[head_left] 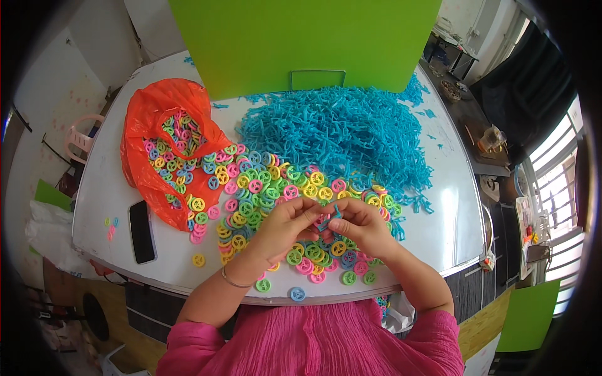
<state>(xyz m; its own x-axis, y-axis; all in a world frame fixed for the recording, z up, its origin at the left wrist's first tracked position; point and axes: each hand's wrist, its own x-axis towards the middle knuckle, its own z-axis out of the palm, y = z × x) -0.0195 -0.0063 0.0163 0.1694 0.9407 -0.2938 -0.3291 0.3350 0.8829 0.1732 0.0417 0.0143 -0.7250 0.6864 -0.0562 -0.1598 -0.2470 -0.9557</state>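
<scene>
My left hand (287,227) and my right hand (359,227) meet over a spread of small plastic wheels (263,185) in pink, yellow, green and blue. Between the fingertips of both hands sits a small blue plastic piece (326,218), with my right fingers pinching its blue stick end and my left fingers on its other side. A big heap of blue plastic sticks (342,135) lies just beyond the wheels on the white table (106,188).
An orange plastic bag (160,141) holding more wheels lies open at the left. A black phone (142,230) rests near the table's left front edge. A green board (301,41) stands at the far edge. A few wheels lie scattered near the front edge.
</scene>
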